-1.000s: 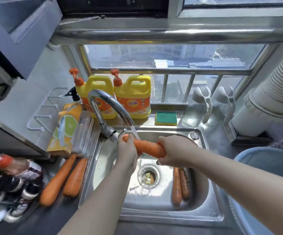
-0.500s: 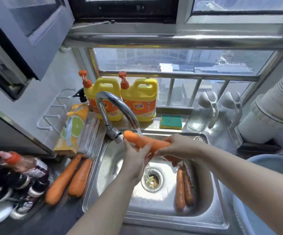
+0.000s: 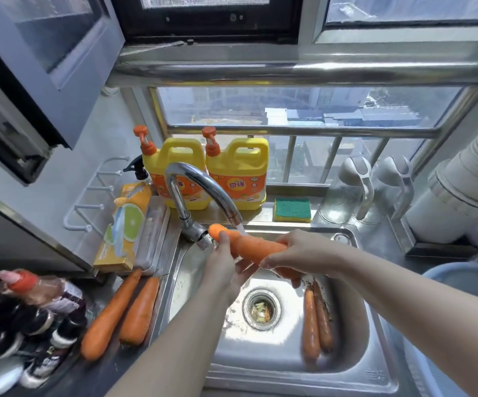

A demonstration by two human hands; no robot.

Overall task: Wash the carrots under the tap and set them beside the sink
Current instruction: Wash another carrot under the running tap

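carrot (image 3: 252,246) has slid further left under the tap (image 3: 200,181) since a second ago, left hand (image 3: 222,267) and right hand (image 3: 298,253) fingers both curled round it over the sink (image 3: 266,351), so this one's probably still mid-rinse

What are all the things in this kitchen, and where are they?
held carrot: 1, orange, under the tap's water
counter carrots: 2, orange, on the counter left of the sink
sink carrots: 2, orange, lying in the basin's right side
tap: 1, silver, at the sink's back left
sink: 1, steel, middle
soap jugs: 2, yellow with orange pumps, behind the tap
sponge: 1, green on yellow, right of the jugs
clear jugs: 2, see-through with grey lids, right of the sponge
box: 1, yellow with a lime picture, left of the tap
bottles: several, dark, blurred, far left
left hand: 1, grips the carrot's thick end
right hand: 1, grips its other end
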